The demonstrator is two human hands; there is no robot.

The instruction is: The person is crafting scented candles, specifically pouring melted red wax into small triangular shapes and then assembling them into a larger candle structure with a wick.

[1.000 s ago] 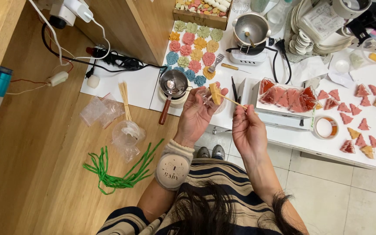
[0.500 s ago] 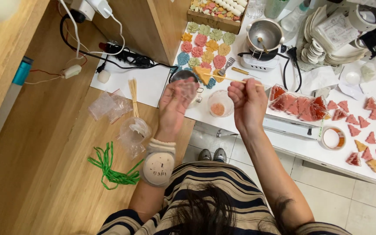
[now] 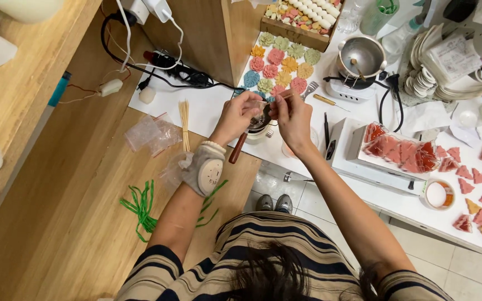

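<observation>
My left hand [image 3: 240, 115] and my right hand [image 3: 292, 116] meet fingertip to fingertip above a small metal pot with a wooden handle [image 3: 250, 134]. Between the fingers is a thin wooden stick [image 3: 283, 96] with something small and clear, seemingly a wrapper, around its end. What sits on the stick is hidden by my fingers. A padded band with a round cushion [image 3: 207, 167] is on my left wrist.
A bundle of wooden sticks [image 3: 184, 124], clear plastic bags [image 3: 150, 134] and green twist ties [image 3: 140, 207] lie at left. Colourful flower-shaped pieces [image 3: 279, 62], a metal pot on a heater [image 3: 360, 57], a tray of red triangular pieces [image 3: 403, 154] and a tape roll [image 3: 437, 194] sit on the white counter.
My hands were apart with fists closed half a second ago; now they have come together over the small pot, fingertips pinching the stick.
</observation>
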